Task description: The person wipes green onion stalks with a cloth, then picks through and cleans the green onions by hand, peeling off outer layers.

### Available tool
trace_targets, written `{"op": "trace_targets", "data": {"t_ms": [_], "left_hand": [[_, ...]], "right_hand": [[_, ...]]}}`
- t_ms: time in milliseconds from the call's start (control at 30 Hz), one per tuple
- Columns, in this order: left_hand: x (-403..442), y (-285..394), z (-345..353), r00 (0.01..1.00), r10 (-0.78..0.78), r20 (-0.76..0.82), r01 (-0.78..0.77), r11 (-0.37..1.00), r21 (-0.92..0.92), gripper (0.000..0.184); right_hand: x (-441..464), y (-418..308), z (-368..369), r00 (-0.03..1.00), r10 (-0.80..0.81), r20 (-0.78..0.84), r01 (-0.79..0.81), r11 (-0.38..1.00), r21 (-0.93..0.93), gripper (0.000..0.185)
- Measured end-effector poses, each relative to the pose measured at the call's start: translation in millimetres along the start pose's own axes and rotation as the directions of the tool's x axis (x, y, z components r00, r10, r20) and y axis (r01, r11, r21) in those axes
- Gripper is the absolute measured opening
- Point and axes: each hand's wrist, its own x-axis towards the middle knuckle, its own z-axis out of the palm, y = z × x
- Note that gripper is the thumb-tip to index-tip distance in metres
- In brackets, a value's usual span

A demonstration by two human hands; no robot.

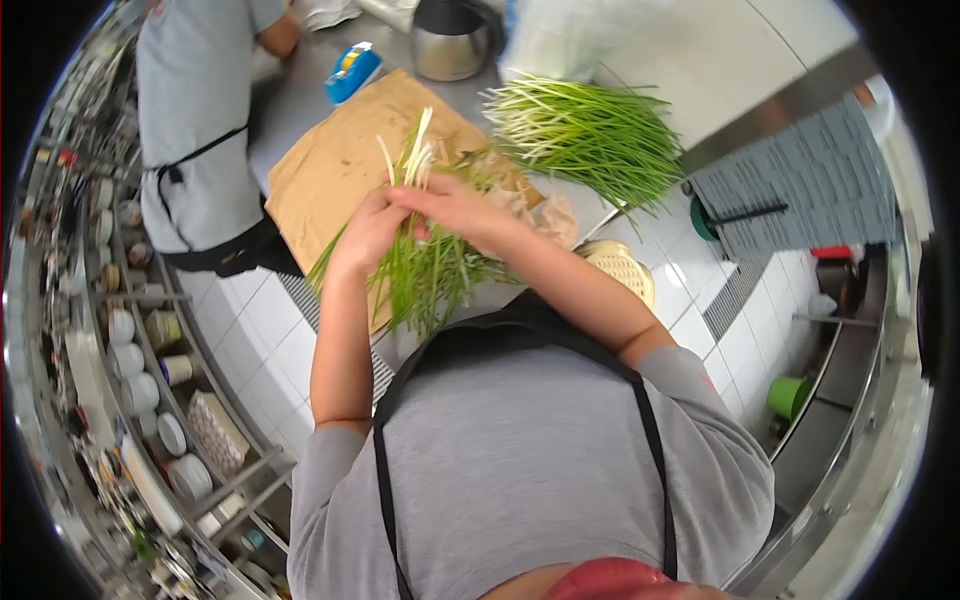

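My left hand is closed around a small bunch of long green stalks, its white ends pointing up and away from me. My right hand meets it from the right, fingers bent over the same bunch, partly overlapping my left fingers. Below both hands, loose green stalks hang and lie near the table's front edge. Under them is a brown paper sheet with dark specks. A large pile of green stalks with pale ends lies to the right of the paper.
A blue tape dispenser and a steel jug stand behind the paper. Crumpled pale scraps lie at its right, near a cream perforated basket. Another person in a grey shirt stands at the left, beside the table.
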Motion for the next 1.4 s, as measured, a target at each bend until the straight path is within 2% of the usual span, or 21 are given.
{"op": "trace_targets", "data": {"t_ms": [67, 267, 300, 367, 467, 533, 600, 667, 733, 767, 800, 833, 900, 967, 1067, 1100, 1200, 1267, 1300, 1367, 1400], "left_hand": [[3.7, -4.0, 2.8, 0.999, 0.019, 0.03, -0.023, 0.991, 0.134, 0.022], [-2.7, -1.3, 11.8, 0.986, 0.143, 0.09, -0.168, 0.88, 0.445, 0.03], [-4.5, -1.7, 11.7, 0.986, 0.129, 0.104, -0.163, 0.872, 0.461, 0.03], [-11.1, 2.0, 14.2, 0.985, 0.103, 0.141, -0.158, 0.871, 0.465, 0.031], [-21.4, 5.6, 23.1, 0.972, 0.09, 0.218, -0.179, 0.882, 0.435, 0.031], [-24.7, 0.9, 23.1, 0.957, 0.113, 0.267, -0.224, 0.872, 0.435, 0.031], [-28.1, -2.3, 18.8, 0.952, 0.124, 0.28, -0.23, 0.894, 0.386, 0.031], [-31.5, -7.1, 14.0, 0.954, 0.124, 0.274, -0.216, 0.916, 0.338, 0.03], [-32.9, -13.8, 4.8, 0.961, 0.12, 0.249, -0.193, 0.937, 0.293, 0.03], [-33.7, -16.6, 0.0, 0.964, 0.124, 0.237, -0.182, 0.952, 0.246, 0.03], [-35.3, -19.7, -4.8, 0.966, 0.126, 0.225, -0.172, 0.965, 0.198, 0.03], [-36.3, -21.8, -7.0, 0.969, 0.125, 0.215, -0.159, 0.976, 0.149, 0.029], [-38.6, -17.2, -7.2, 0.973, 0.114, 0.2, -0.142, 0.981, 0.132, 0.029], [-38.7, -12.5, -6.8, 0.972, 0.115, 0.204, -0.149, 0.976, 0.159, 0.028], [-37.6, -6.6, -5.3, 0.966, 0.138, 0.221, -0.185, 0.96, 0.209, 0.026], [-40.2, -5.9, -5.1, 0.964, 0.148, 0.222, -0.192, 0.962, 0.195, 0.026], [-43.3, -10.0, 1.7, 0.974, 0.188, 0.123, -0.203, 0.971, 0.125, 0.023], [-38.3, -9.2, 10.2, 0.964, 0.263, 0.045, -0.267, 0.947, 0.179, 0.02], [-33.9, -7.5, 16.1, 0.947, 0.319, 0.025, -0.314, 0.913, 0.259, 0.018], [-25.4, -5.1, 28.0, 0.902, 0.429, 0.055, -0.408, 0.802, 0.437, 0.014], [-21.6, -4.3, 33.9, 0.873, 0.476, 0.103, -0.454, 0.718, 0.527, 0.013]], "right_hand": [[2.4, -3.6, 4.1, 0.996, 0.08, -0.046, -0.081, 0.996, -0.023, 0.034], [-6.0, -0.6, -1.1, 0.884, -0.295, -0.361, 0.331, 0.943, 0.039, 0.029], [-6.7, -6.7, -2.4, 0.874, -0.199, -0.443, 0.34, 0.903, 0.263, 0.027], [-6.7, -25.3, -4.0, 0.852, 0.036, -0.522, 0.37, 0.664, 0.65, 0.025], [-13.1, -43.3, -34.8, 0.854, 0.03, -0.519, 0.405, 0.589, 0.7, 0.029], [-19.0, -67.3, -56.2, 0.827, -0.057, -0.559, 0.464, 0.631, 0.622, 0.028], [-28.6, -84.1, -104.1, 0.903, -0.288, -0.318, 0.428, 0.638, 0.64, 0.028], [-33.7, -117.8, -115.3, 0.804, -0.36, -0.473, 0.546, 0.762, 0.348, 0.025], [-48.3, -167.4, -111.3, 0.595, -0.494, -0.634, 0.639, 0.769, 0.001, 0.024], [-51.9, -170.1, -123.3, 0.588, -0.567, -0.576, 0.492, 0.817, -0.302, 0.024], [-51.5, -170.5, -139.6, 0.601, -0.622, -0.502, 0.302, 0.758, -0.579, 0.025], [-48.4, -169.1, -146.6, 0.632, -0.65, -0.421, 0.089, 0.601, -0.794, 0.026], [-30.6, -151.6, -146.9, 0.869, -0.467, -0.163, -0.14, 0.083, -0.987, 0.029], [-10.0, -113.0, -179.6, 0.958, -0.284, -0.037, -0.074, -0.123, -0.99, 0.036], [-10.9, -76.3, -210.1, 0.892, -0.433, 0.128, -0.013, -0.308, -0.951, 0.044], [-11.7, -75.1, -205.8, 0.793, -0.586, 0.169, 0.005, -0.27, -0.963, 0.037], [-34.9, -74.7, -162.5, 0.752, -0.594, -0.287, -0.146, 0.275, -0.95, 0.029], [-47.8, -49.9, -122.8, 0.861, -0.265, -0.433, -0.144, 0.69, -0.709, 0.023], [-51.3, -36.1, -104.0, 0.928, -0.038, -0.37, -0.19, 0.808, -0.557, 0.025], [-55.5, -11.2, -72.1, 0.919, 0.327, -0.218, -0.353, 0.931, -0.09, 0.027], [-56.9, -0.8, -59.3, 0.878, 0.458, -0.136, -0.426, 0.88, 0.212, 0.029]]}}
